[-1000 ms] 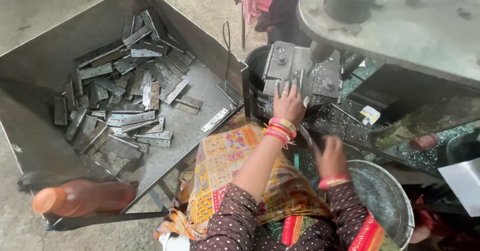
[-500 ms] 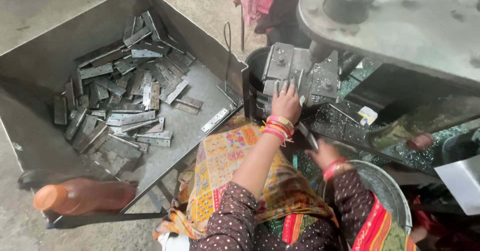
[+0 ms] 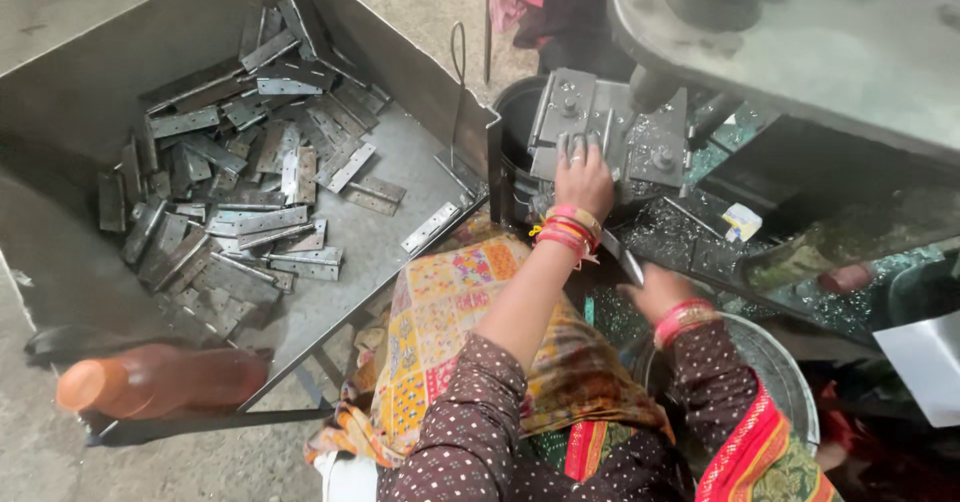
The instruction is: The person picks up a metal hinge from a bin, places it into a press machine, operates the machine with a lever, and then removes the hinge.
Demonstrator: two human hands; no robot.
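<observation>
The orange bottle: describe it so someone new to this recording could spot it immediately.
Start at the big grey sheet-metal tray filled with flat grey metal hinge plates on the left. Follow its near edge to the lower left corner of the head view. There the orange translucent plastic bottle lies on its side outside the tray, the only rounded, warm-coloured thing beside all that grey metal.

Left hand (image 3: 583,177) reaches forward, fingers spread — right hand (image 3: 655,292) low.
</observation>
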